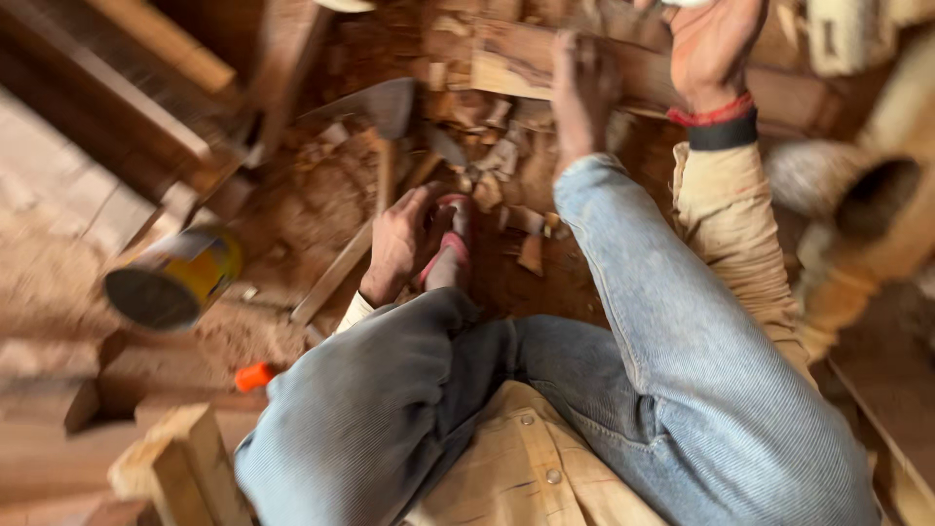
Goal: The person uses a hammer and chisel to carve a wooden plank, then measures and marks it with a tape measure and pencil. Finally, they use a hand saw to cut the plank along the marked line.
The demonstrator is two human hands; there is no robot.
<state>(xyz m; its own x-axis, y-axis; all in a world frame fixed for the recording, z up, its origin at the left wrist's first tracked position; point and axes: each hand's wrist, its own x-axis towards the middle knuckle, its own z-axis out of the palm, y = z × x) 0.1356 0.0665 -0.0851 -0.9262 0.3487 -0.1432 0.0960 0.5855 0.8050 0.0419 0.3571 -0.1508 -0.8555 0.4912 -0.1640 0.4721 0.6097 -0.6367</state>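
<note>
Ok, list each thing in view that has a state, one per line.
left hand: closed on the pink sandal, by the foot.
right hand: raised at the top edge, grip unclear.
tin can: lying on its side, open end toward the camera.
hatchet: lying on the chip-strewn floor, untouched.
wood plank: lying flat under the bare foot.

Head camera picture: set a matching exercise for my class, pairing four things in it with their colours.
Things:
1. tin can
2. wristband
3. jeans
4. small cap

Colours:
A. pale blue
B. orange
C. yellow side
D. red

Pairs: 1-C, 2-D, 3-A, 4-B
</note>
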